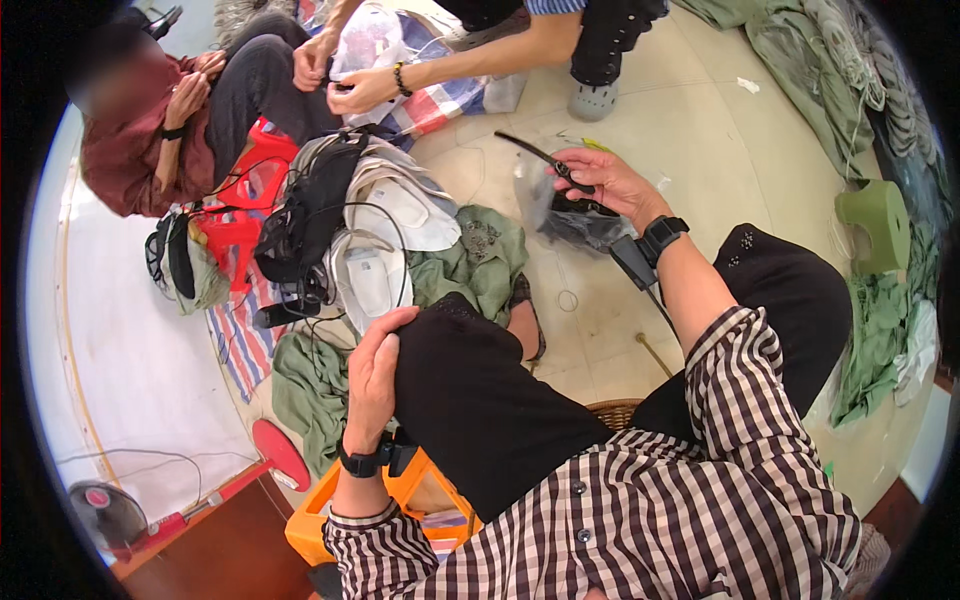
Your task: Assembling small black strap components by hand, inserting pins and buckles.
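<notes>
My right hand (612, 183) is raised over the floor. Its fingers are closed on a long, thin black strap-like thing (527, 147) with a curved, looped part at the fingers; its exact kind is unclear. Just below that hand, a clear plastic bag (548, 218) with black items inside lies on the floor. My left hand (372, 385) lies against my left knee, fingers stretched out, holding nothing. Dark wrist devices are strapped to both of my wrists. Past my left knee are green cloth (490, 268) and a stack of white, rounded pieces (408, 212).
A black bag with cables (310, 215) leans by a red plastic stool (262, 170). Two people work at the far left; one person's hands (362, 92) are at a white plastic bag. A green stool (873, 225) stands right, an orange stool (312, 525) near my left forearm.
</notes>
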Action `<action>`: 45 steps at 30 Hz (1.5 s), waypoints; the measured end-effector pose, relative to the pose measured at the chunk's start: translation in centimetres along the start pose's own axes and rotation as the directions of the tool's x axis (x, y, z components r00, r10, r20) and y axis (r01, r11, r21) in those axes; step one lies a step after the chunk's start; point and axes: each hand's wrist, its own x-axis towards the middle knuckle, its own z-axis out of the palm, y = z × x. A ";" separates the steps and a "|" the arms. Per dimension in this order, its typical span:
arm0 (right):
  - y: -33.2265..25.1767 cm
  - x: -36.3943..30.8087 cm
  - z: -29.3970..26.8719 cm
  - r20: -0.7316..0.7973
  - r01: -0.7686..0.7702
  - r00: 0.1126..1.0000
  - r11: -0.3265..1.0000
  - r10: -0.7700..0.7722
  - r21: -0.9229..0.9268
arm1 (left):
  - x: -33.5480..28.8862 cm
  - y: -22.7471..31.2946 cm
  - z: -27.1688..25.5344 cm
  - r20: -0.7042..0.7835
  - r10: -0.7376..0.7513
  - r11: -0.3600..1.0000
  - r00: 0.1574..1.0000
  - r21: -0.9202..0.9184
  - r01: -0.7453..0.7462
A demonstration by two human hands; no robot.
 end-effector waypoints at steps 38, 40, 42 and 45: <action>-6.0 -5.5 16.3 0.407 0.108 0.913 0.945 0.028 -0.309 | 1.9 4.3 5.2 0.390 0.022 0.959 0.921 -0.268 0.091; -5.5 -4.7 16.1 0.322 0.075 0.947 0.975 -0.003 -0.210 | 1.8 4.3 5.6 0.352 0.022 0.949 0.936 -0.302 0.092; -4.9 -4.1 15.9 0.263 0.096 0.963 0.982 -0.051 -0.161 | 1.8 4.3 5.7 0.311 0.017 0.937 0.950 -0.338 0.094; -4.3 -3.1 15.4 0.188 0.159 0.972 0.983 -0.140 -0.089 | 1.6 4.2 5.8 0.273 0.011 0.907 0.962 -0.408 0.105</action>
